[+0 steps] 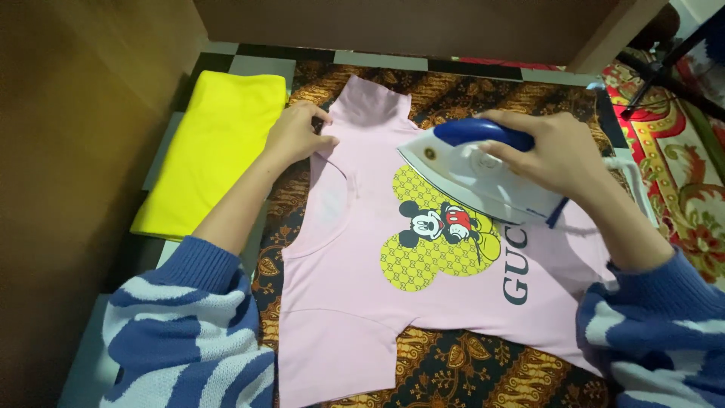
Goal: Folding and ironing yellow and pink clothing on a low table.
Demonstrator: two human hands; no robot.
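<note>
- Lying flat on a brown patterned cloth (468, 370), a pink T-shirt (355, 302) is spread print side up; its long axis runs roughly left to right across the view, neckline toward the left, hem toward the right under the person's right forearm.
- One short sleeve points to the far edge of the cloth, the other toward the near edge.
- Shirt fabric: thin, smooth knit, pale pink, with a yellow patterned print (423, 242) showing a cartoon mouse near the middle and dark lettering beside it.
- Iron (483, 177): white plastic body, blue handle, wedge-shaped. It rests sole-down on the upper chest of the shirt, pointed tip aimed left toward the far sleeve, heel toward the right. A white cord leaves the heel end.
- Right hand (555, 151): closed around the blue handle, fingers wrapped over the top, gripping the iron.
- Left hand (294, 136): fingers curled, pinching the shirt edge at the shoulder seam beside the neckline, pressing it against the cloth.
- Both arms wear a knitted sweater (189, 332) with blue and white stripes, chunky texture.
- Folded yellow fabric (215, 151), smooth and rectangular, lies just left of the patterned cloth, close to the left hand but not touching it.
- Red patterned rug (680, 181) at the right edge.
</note>
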